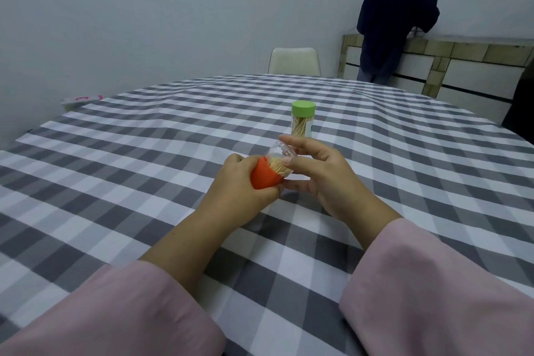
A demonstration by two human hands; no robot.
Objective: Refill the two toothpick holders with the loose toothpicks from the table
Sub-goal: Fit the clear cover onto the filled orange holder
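Above the middle of the table, my left hand (241, 182) grips the orange base of a toothpick holder (264, 175), tilted to the right. Toothpick tips (277, 168) show at its mouth. My right hand (320, 175) holds the holder's clear plastic cover (281, 150) between fingers and thumb, against the orange base. A second holder (302, 118) with a green lid stands upright just behind my hands, filled with toothpicks. No loose toothpicks show on the cloth.
A grey-and-white checked cloth (144, 153) covers the table. A white chair (294, 61) stands at the far edge. A small white and pink packet (81, 101) lies at the far left. A person in dark clothes (390, 23) stands by a sideboard (462, 63) at the back right.
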